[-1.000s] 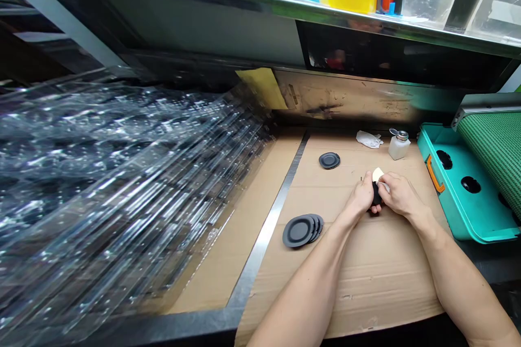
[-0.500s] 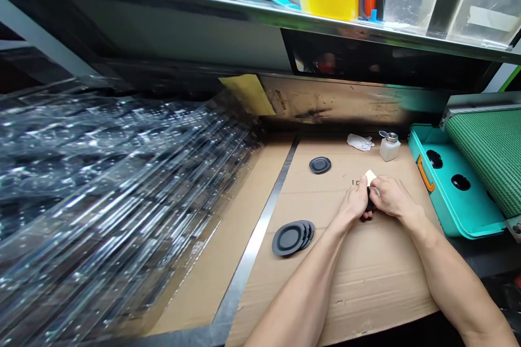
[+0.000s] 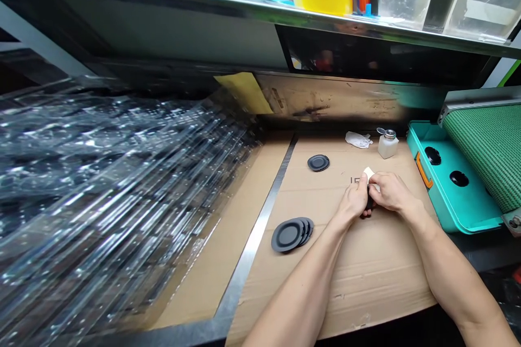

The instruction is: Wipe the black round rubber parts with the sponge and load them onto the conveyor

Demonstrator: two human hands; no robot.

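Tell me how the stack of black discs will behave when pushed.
The stack of black discs looks matte, probably rubbery, so it may flex and grip the cardboard. Lying flat and overlapped, it seems unlikely to roll, though the discs may fan apart.

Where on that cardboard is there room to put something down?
Bare cardboard lies below the left hand and right hand, right of the stacked black discs. It is crowded further back, around the pump bottle and white cloth.

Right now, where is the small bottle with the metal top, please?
In the head view, the bottle stands near the far right edge of the cardboard, just right of the white cloth and left of the teal case.
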